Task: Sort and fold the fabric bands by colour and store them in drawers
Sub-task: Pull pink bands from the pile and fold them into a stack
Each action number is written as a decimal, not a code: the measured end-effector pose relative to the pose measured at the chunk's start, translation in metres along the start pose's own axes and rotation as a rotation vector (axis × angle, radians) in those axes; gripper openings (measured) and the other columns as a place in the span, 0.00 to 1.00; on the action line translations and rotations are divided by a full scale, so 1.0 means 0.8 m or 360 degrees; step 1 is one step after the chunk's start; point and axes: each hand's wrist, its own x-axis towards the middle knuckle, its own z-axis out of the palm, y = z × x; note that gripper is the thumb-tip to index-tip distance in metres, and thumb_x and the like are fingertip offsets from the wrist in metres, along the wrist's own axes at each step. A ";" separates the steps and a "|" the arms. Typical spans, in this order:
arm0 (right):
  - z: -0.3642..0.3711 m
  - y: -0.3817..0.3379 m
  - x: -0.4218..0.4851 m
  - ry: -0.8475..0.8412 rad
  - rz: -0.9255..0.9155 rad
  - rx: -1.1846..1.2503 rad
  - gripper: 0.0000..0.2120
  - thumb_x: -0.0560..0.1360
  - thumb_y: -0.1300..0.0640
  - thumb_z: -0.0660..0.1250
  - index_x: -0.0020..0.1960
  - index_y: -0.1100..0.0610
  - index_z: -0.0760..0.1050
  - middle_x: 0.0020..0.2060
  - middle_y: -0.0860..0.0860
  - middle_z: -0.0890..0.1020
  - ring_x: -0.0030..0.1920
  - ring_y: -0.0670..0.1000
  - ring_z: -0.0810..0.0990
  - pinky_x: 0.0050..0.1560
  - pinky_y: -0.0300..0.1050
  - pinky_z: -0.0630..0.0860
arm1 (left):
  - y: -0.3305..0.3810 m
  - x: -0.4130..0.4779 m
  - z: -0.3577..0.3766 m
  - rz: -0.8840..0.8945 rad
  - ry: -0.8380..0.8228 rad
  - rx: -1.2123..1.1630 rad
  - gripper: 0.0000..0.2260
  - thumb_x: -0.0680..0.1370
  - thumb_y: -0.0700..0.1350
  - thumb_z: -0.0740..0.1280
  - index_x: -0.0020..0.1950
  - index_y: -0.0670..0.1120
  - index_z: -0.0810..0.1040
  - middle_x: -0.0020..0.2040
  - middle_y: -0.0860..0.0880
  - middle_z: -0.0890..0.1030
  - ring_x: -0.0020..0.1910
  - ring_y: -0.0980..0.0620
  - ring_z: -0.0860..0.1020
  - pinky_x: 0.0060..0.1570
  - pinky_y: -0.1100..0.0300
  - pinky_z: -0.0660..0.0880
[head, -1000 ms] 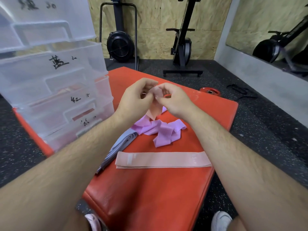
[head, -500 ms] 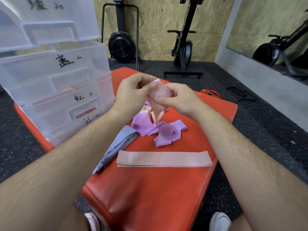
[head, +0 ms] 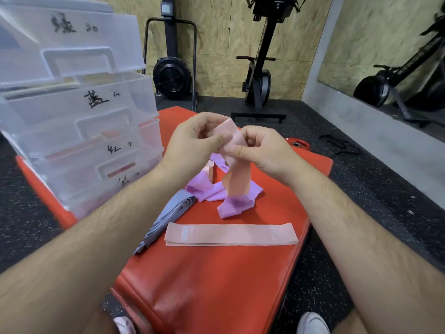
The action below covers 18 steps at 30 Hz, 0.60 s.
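Nearest to us, below the near edge of the red mat (head: 204, 285), the toes of a white shoe (head: 313, 324) and a pinkish shoe (head: 124, 326) show on the dark speckled floor. On the near half of the mat a folded pink band (head: 231, 234) lies flat and crosswise, its layers lined up. Just to its left a stack of grey-blue bands (head: 168, 218) runs diagonally toward the mat's left edge. Past these, near the middle of the mat, we see a loose heap of purple bands (head: 204, 191), crumpled and overlapping. Above that heap both hands meet on a second pink band (head: 237, 179). The left hand (head: 190, 145) has its thumb and curled fingers closed on the band's upper end, and the right hand (head: 262, 150) pinches it between thumb and forefinger just below. The two grips almost touch each other. The band hangs down from them, its lower end reaching the purple heap, and a narrower strand of it shows further left. On the mat's far left corner stands a tower of translucent drawers (head: 79, 121), each front marked with handwritten characters. One drawer shows something reddish through its front. Off the mat's far right corner a red weight plate (head: 297, 144) lies on the floor. Beyond the mat, two black exercise machines (head: 172, 77) stand against the chipboard wall.
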 end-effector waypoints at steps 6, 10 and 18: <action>-0.008 0.007 -0.016 -0.0162 0.0219 -0.0024 0.09 0.73 0.60 0.77 0.46 0.59 0.77 0.40 0.58 0.81 0.41 0.53 0.78 0.44 0.51 0.72 | 0.003 -0.015 -0.003 -0.0031 0.0062 0.0033 0.14 0.76 0.35 0.71 0.58 0.50 0.80 0.39 0.46 0.77 0.37 0.51 0.78 0.30 0.64 0.73; -0.020 0.015 -0.026 -0.0202 0.0316 -0.0140 0.09 0.72 0.62 0.77 0.47 0.58 0.78 0.36 0.53 0.81 0.37 0.48 0.78 0.38 0.39 0.73 | -0.013 -0.020 -0.019 -0.0127 0.0106 0.0158 0.15 0.76 0.34 0.71 0.60 0.48 0.80 0.41 0.37 0.74 0.35 0.50 0.76 0.28 0.65 0.72; -0.051 0.038 -0.052 -0.0309 0.0561 -0.0475 0.11 0.68 0.57 0.80 0.48 0.54 0.82 0.43 0.52 0.86 0.43 0.47 0.81 0.49 0.47 0.76 | -0.065 -0.042 -0.047 -0.0386 0.0030 0.0402 0.09 0.75 0.38 0.71 0.47 0.53 0.83 0.39 0.41 0.73 0.36 0.47 0.72 0.36 0.58 0.70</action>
